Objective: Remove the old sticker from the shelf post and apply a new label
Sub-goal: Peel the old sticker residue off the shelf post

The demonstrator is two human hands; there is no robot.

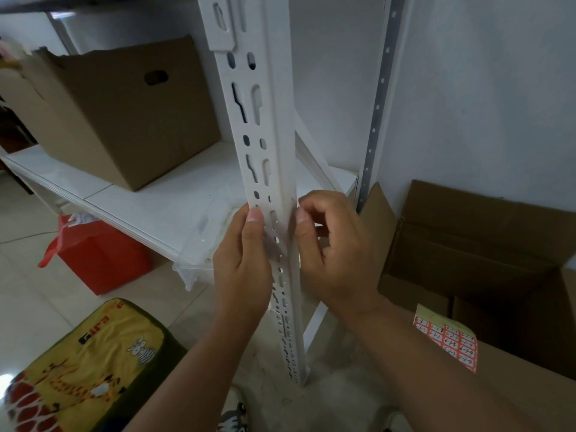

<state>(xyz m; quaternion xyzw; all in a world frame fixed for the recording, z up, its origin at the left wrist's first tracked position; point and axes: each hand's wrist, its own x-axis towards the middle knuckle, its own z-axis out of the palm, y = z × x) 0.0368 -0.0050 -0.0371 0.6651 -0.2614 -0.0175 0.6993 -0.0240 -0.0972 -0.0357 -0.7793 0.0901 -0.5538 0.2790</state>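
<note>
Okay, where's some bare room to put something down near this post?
The white shelf is bare between the brown box and the post. Tile floor left of the red bag is free. Around both hands, left hand and right hand, it's crowded.

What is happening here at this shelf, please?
A person is working on the white shelf post with both bare hands. The left hand holds the post's slotted face, thumb pressed flat. The right hand pinches at the post's edge, apparently picking at something pale there. A sheet of red labels lies on a cardboard box at the right.
</note>
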